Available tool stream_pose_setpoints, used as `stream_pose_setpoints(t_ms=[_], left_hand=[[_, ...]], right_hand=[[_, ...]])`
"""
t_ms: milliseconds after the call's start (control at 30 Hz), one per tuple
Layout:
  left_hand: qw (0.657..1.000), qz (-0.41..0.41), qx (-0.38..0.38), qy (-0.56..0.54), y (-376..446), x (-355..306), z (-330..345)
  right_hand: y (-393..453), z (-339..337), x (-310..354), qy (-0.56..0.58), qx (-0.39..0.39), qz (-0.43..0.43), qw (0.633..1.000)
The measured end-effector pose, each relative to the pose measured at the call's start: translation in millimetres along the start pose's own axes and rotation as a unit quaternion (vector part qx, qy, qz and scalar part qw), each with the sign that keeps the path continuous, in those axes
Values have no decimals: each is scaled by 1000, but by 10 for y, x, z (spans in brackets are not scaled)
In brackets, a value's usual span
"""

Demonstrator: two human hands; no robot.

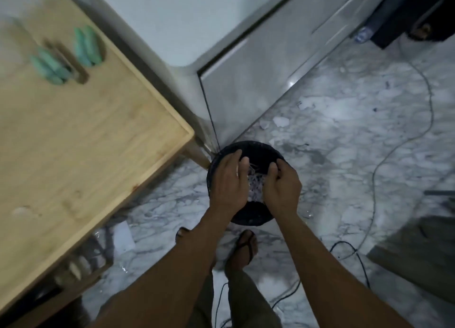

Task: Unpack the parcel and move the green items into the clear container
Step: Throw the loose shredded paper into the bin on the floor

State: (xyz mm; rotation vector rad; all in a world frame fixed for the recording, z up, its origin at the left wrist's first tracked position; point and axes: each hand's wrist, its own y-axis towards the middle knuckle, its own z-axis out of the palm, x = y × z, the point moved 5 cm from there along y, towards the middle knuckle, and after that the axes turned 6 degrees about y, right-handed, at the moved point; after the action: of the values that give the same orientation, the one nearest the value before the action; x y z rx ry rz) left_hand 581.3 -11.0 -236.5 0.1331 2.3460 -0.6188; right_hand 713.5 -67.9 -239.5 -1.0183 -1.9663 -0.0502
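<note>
Both forearms reached down over a black bin [256, 152] on the floor. Left hand [227, 179], fingers straight, and right hand [280, 187], curled, cupped shredded paper [253, 179]. Green items [86, 46] lay well apart on the worktop [98, 130]. Judgement: release low inside the rim.

Both forearms reached fwd and down, bare, nearly parallel. Left hand [227, 182] was spread palm-down, fingers straight-ish and slightly fanned, thumb out toward the right. Right hand [283, 188] sat just beside it, fingers curled inward, knuckles up, thumb side toward the left hand; whether it pinched anything couldn't be told. Hands close but apart. Sandalled feet showed below, btwn the forearms.
</note>
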Motion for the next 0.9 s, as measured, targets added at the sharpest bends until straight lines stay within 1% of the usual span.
stream_pose_setpoints(t_ms=[100,167,233,300,367,467,567,633,767,900], left_hand=[[997,72,-33,-9,-210,-318,-461],[990,107,-89,-21,-370,-523,-846],[979,126,-156,-33,-590,-682,-1303],[972,118,-198,-45,-818,-683,-1755],[965,92,-241,-40,-1008,-449,-2151],[954,25,-296,-30,-1314,172,-2616],[941,-47,-336,12,-1681,871,-2935],[929,-79,-358,52,-1904,1299,-3087],[913,-108,-366,142,-2167,1963,-3259],[913,-88,-337,211,-2172,2415,-3325]], right_hand=[[-190,-236,570,21,-7,-34,999],[-319,-381,955,32,-18,-69,997],[-442,-463,1281,46,-36,-109,992],[-582,-394,1627,54,-23,-149,987],[-756,-207,1944,48,13,-182,982],[-1093,182,2327,40,75,-231,969],[-1512,610,2574,52,131,-268,953],[-1774,923,2655,45,169,-292,940],[-2208,1525,2657,2,240,-314,919],[-2440,1979,2572,-45,268,-341,900]])
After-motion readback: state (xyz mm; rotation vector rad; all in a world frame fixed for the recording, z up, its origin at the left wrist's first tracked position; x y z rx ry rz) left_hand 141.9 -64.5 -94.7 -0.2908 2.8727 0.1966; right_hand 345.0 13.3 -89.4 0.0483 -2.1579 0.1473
